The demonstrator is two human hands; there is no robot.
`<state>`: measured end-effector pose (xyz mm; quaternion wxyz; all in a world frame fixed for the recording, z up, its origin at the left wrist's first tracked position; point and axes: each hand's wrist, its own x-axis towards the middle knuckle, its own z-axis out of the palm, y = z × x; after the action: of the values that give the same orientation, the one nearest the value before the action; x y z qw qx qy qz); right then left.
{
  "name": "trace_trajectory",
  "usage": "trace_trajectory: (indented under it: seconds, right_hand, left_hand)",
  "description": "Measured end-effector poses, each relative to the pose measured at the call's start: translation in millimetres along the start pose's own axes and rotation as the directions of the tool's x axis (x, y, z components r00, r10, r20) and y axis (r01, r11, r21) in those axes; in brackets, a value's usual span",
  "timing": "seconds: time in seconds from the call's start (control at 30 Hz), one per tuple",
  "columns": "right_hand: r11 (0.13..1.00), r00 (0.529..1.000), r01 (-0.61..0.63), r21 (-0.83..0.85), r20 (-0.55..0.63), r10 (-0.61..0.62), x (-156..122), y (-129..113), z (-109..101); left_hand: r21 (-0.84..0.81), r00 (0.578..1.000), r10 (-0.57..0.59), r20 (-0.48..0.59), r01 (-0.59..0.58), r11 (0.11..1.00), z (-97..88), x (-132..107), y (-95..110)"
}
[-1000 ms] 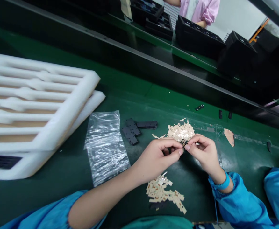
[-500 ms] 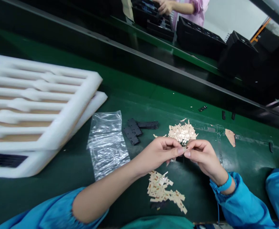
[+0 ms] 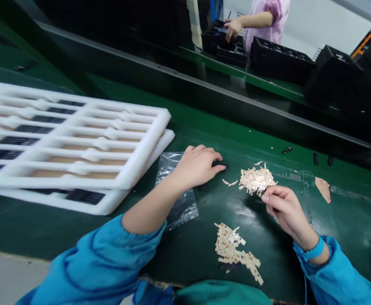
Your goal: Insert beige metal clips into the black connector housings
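My left hand point(image 3: 197, 165) lies curled, palm down, over the small black flat plates point(image 3: 221, 164) beside a clear plastic bag point(image 3: 176, 192); its fingertips press on them. My right hand point(image 3: 282, 206) is pinched shut at the near edge of a heap of small beige strips point(image 3: 256, 178), holding a tiny piece I cannot make out. A second heap of beige strips point(image 3: 233, 251) lies nearer to me on the green table point(image 3: 77, 228).
Two stacked white foam trays point(image 3: 77, 144) with slots holding black parts lie at the left. A dark rail point(image 3: 236, 106) crosses behind. Beyond it stand black trays point(image 3: 277, 59), where a person in a pink sleeve point(image 3: 268, 19) works. A beige scrap point(image 3: 323, 187) lies at the right.
My hands have parted. The left hand has moved left and away onto the black plates. The right hand stays pinched by the beige heap. The view has shifted left.
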<state>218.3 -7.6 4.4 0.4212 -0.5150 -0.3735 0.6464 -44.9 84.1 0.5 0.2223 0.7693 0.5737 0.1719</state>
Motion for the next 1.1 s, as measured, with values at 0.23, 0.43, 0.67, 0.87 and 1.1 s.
trace_trajectory:
  seconds: [0.23, 0.43, 0.67, 0.87, 1.1]
  right_hand:
    - [0.998, 0.998, 0.056, -0.031, -0.027, -0.056, 3, 1, 2]
    - [0.985, 0.978, 0.146, -0.093, -0.137, -0.158, 0, -2, 6]
    - [0.977, 0.945, 0.192, -0.095, -0.249, -0.210, -6, -7, 12]
    - [0.977, 0.952, 0.170, -0.125, -0.237, -0.196, -10, -12, 18]
    - [0.988, 0.950, 0.111, -0.109, -0.279, -0.138, -10, -11, 19]
  left_hand:
    - [-0.105, 0.996, -0.046, -0.071, 0.038, 0.994, 7.1, 13, -10]
    - [-0.376, 0.989, -0.085, -0.124, 0.032, 0.926, 25.6, -20, 32]
    - [-0.924, 0.969, 0.112, 0.221, 0.171, 0.342, 53.5, -66, 77]
    - [-0.927, 0.953, 0.121, 0.278, 0.233, 0.294, 52.6, -75, 81]
    - [-0.918, 0.953, 0.125, 0.277, 0.225, 0.328, 54.6, -81, 84]
